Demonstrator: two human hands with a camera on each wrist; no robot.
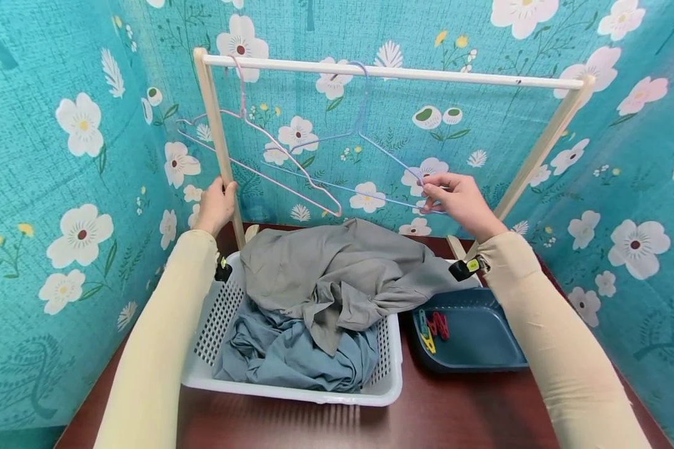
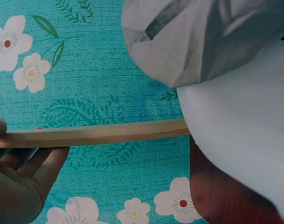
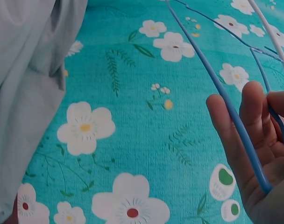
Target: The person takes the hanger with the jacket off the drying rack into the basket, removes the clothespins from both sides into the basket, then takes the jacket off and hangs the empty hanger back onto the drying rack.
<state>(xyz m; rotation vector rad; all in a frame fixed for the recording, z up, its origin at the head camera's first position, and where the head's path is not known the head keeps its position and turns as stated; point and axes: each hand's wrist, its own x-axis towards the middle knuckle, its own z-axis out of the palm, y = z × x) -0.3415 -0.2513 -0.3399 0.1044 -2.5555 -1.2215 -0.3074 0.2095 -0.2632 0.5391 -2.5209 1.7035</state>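
Observation:
A wooden rack carries a white rod across its top. My left hand grips the rack's left wooden post low down; in the left wrist view the post runs between thumb and fingers. From the rod hangs a blue clothes hanger, turned at an angle. Its right corner is pinched by my right hand, and in the right wrist view the hanger's blue bar crosses the fingers. Left of it, a pink clothes hanger hangs near the left post. Neither hanger holds clothing.
Below stands a white basket with a grey garment heaped over blue-grey cloth. At its right, a dark blue tray holds several clothespins. A floral teal curtain surrounds the dark red table.

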